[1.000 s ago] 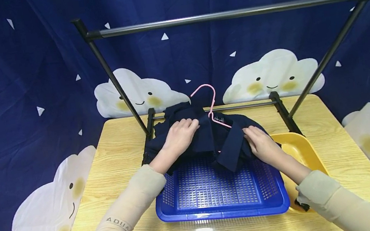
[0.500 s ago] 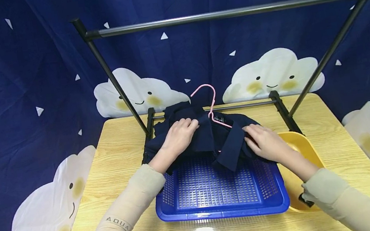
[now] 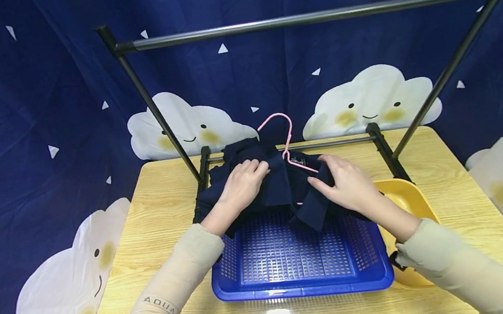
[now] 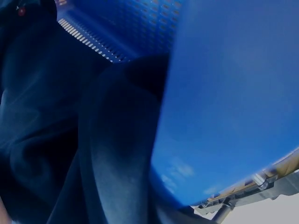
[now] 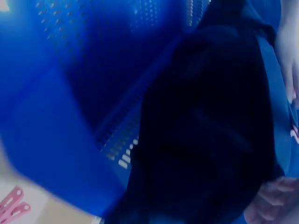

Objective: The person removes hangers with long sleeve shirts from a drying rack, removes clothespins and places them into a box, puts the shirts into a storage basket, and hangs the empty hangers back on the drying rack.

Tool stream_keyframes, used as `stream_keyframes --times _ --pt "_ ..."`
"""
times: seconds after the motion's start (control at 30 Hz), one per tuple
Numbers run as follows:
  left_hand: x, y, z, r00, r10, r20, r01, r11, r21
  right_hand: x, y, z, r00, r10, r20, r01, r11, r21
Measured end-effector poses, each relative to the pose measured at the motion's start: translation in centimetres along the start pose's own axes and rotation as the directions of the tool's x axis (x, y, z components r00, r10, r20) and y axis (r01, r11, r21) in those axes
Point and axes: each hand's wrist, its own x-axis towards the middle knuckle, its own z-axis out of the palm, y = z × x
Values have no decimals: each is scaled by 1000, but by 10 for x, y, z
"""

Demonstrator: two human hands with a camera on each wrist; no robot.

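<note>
A navy collared shirt [image 3: 280, 190] lies bunched over the back of a blue mesh basket [image 3: 304, 291]. Out of its neck rises the hook of a pink hanger [image 3: 290, 138], with one arm running inside the right shoulder. My left hand [image 3: 243, 185] grips the shirt's left side with curled fingers. At the right of the collar, my right hand [image 3: 352, 183] touches the cloth, its thumb and forefinger spread apart. Dark fabric [image 4: 117, 149] fills much of the left wrist view. In the right wrist view, fingers [image 5: 273, 200] lie at the cloth's edge.
Behind the basket stands a black clothes rack with a metal rail [image 3: 300, 20] across the top. A yellow tray [image 3: 407, 199], partly under my right arm, sits at the basket's right. Pink plastic pieces [image 5: 14, 205] appear low in the right wrist view. The wooden table [image 3: 152, 208] extends around them.
My right hand has shifted left, from the shirt's outer right side towards the collar, and its thumb has spread from the fingers. My left hand keeps its grip; the hanger barely moves.
</note>
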Motion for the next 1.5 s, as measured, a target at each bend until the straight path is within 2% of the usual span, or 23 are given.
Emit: stream_keyframes --times 0.17,0.37,0.67,0.8,0.97,1.13,1.27,1.4,1.5 --pt "0 0 -1 1000 0 3 0 1000 -7 2 -7 10 999 33 -26 -35 997 -74" --pt "-3 -3 -5 999 -25 34 26 1000 -12 0 -5 11 994 103 29 -101 993 -69" --pt "-6 -8 -9 1000 -21 -17 21 999 -30 -5 3 9 989 139 40 -136 988 -72" --pt "-6 -10 -12 999 -33 -7 32 999 -32 -7 6 7 988 148 51 -145 987 -70" --pt "-7 -12 -14 1000 -29 1 29 999 -35 -8 11 4 978 179 105 -172 983 -71" --pt "-10 -16 -16 999 -34 -35 33 999 -41 -11 18 -1 967 217 132 -211 976 -54" --pt "-12 -18 -19 997 -3 -80 0 999 -44 -13 24 -4 961 244 127 -240 970 -47" --pt "-12 -20 -20 994 9 -106 -13 999 -35 -15 31 -5 954 278 115 -270 960 -80" --pt "-13 -21 -21 993 9 -118 -13 999 -30 -17 34 -5 956 281 89 -271 957 -104"
